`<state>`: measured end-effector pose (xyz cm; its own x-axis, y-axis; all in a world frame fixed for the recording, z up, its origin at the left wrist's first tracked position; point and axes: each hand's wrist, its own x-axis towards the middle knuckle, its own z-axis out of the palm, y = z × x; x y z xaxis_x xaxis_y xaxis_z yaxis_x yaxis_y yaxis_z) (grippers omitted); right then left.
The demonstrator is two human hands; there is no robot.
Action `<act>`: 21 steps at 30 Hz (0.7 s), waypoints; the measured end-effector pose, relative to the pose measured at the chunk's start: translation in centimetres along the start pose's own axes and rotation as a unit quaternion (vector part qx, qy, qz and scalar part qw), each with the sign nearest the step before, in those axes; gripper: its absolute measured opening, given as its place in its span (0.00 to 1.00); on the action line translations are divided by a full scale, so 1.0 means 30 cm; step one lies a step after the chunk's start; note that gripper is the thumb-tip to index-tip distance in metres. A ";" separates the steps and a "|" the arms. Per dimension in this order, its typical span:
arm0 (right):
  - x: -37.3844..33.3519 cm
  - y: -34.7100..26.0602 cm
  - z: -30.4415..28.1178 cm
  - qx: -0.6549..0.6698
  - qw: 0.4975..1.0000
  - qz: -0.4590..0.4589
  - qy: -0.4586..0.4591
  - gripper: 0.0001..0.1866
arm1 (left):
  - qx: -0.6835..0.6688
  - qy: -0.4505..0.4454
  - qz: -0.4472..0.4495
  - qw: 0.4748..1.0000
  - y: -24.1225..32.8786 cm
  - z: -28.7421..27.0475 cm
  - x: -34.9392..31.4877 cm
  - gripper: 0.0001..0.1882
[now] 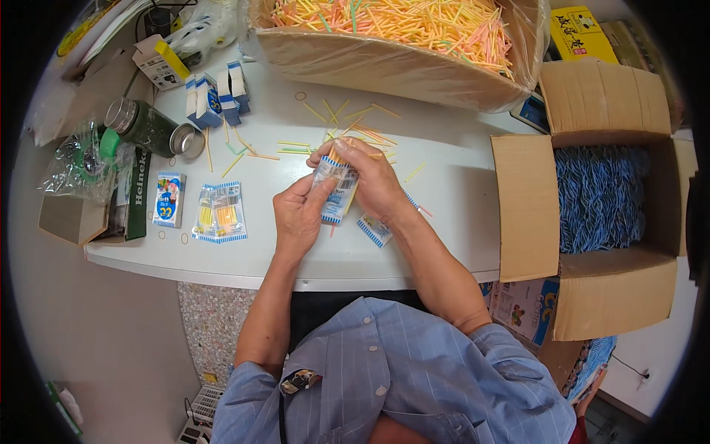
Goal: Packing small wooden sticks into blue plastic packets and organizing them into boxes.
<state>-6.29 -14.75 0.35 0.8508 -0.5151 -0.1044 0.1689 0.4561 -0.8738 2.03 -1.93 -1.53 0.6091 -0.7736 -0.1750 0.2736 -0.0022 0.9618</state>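
Observation:
My left hand point(296, 214) grips a small clear plastic packet with blue and white print point(335, 191) from its lower left. My right hand point(367, 176) holds the packet's top and pinches a bunch of thin yellow and orange sticks point(342, 145) at its mouth. Both hands hover over the white table point(444, 244). Loose sticks point(347, 126) lie scattered just beyond my hands. Another flat packet point(374, 229) lies under my right wrist.
A large plastic-lined box of coloured sticks point(392, 33) stands at the back. An open cardboard box of blue-white packets point(599, 196) is at the right. Filled packets point(220, 213), a glass jar point(144, 127), rubber bands and standing packet stacks point(214, 92) lie left.

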 end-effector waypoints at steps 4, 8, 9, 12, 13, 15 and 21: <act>-0.004 0.010 0.004 -0.037 0.999 0.033 0.010 0.22 | -0.016 0.013 0.023 1.000 -0.019 0.007 0.013 0.13; 0.023 0.000 -0.010 0.114 0.993 0.005 0.028 0.19 | -0.037 0.009 0.005 0.999 -0.030 -0.001 0.034 0.15; 0.030 0.000 -0.016 0.114 0.993 0.004 0.028 0.19 | -0.042 0.006 0.003 0.999 -0.030 -0.002 0.037 0.15; 0.040 0.015 -0.036 0.118 0.993 0.016 0.022 0.19 | -0.042 0.004 0.011 0.999 -0.035 -0.006 0.041 0.15; 0.038 0.017 -0.045 0.072 0.997 0.017 0.001 0.19 | -0.042 0.005 0.012 0.999 -0.032 -0.006 0.042 0.15; 0.031 0.014 -0.037 0.027 0.999 0.020 -0.020 0.19 | -0.059 0.008 0.013 0.998 -0.037 -0.006 0.041 0.15; 0.018 -0.027 -0.008 0.006 0.995 0.094 -0.011 0.26 | -0.083 0.010 0.018 0.996 -0.021 -0.002 0.040 0.16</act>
<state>-6.10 -15.57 0.89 0.8788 -0.4032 -0.2553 0.0109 0.5518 -0.8339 2.63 -2.81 -2.35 0.6348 -0.7585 -0.1470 0.3698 0.1312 0.9198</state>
